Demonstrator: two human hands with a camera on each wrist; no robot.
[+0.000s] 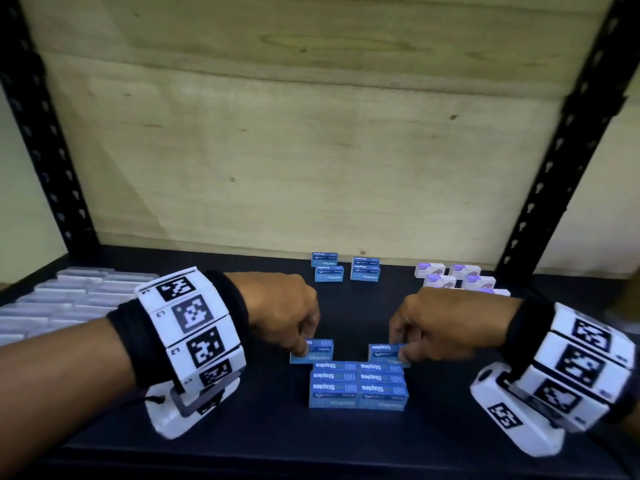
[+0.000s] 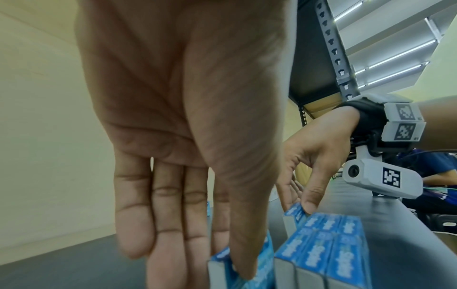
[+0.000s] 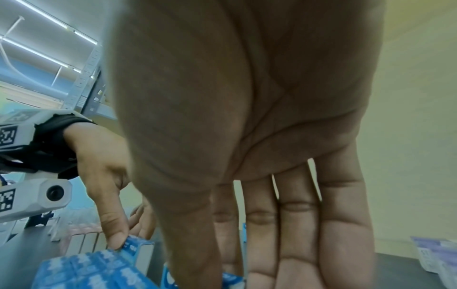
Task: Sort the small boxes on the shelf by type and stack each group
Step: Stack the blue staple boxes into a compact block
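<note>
I am partway through the sort. At lower centre of the head view a blue staples stack (image 1: 358,384) already stands on the dark shelf (image 1: 242,427). My left hand (image 1: 284,310) pinches one blue box (image 1: 317,351) between thumb and fingers just behind the stack's left end; my right hand (image 1: 436,327) pinches another blue box (image 1: 384,351) behind its right end. Left to gather, I judge: four blue boxes (image 1: 346,268) near the back wall. The purple-and-white boxes (image 1: 457,277) at centre right lie in an unstacked cluster.
</note>
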